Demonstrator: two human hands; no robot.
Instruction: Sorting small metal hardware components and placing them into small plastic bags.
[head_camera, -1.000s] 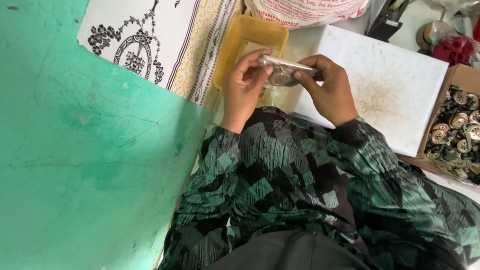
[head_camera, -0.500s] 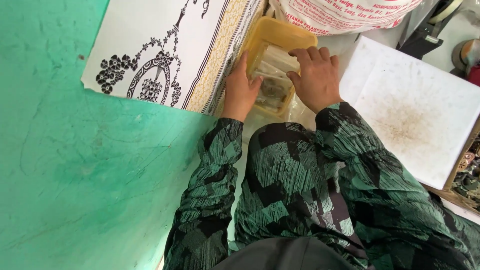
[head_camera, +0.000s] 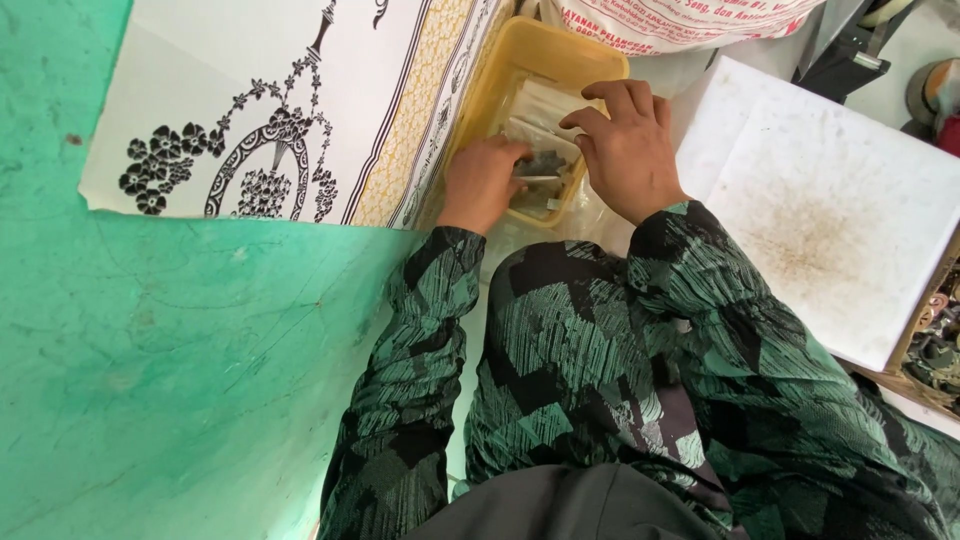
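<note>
A yellow plastic tray (head_camera: 590, 62) holds small clear packets (head_camera: 540, 165) with dark contents, lying flat in a pile.

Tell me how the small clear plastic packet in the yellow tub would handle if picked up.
The clear packet looks thin and crinkled, so probably floppy and light. Its glossy film may be slippery. It lies flat in the yellow tub under the left hand and right hand, so rolling seems unlikely.

Both hands crowd the yellow tub (head_camera: 590, 62), left hand (head_camera: 484, 180) and right hand (head_camera: 625, 150) filling its near end; only the far end stays open. A printed sack (head_camera: 680, 20) blocks beyond it. Patterned mat (head_camera: 270, 110) on the left and white board (head_camera: 840, 200) on the right lie flat, passable above.
</note>
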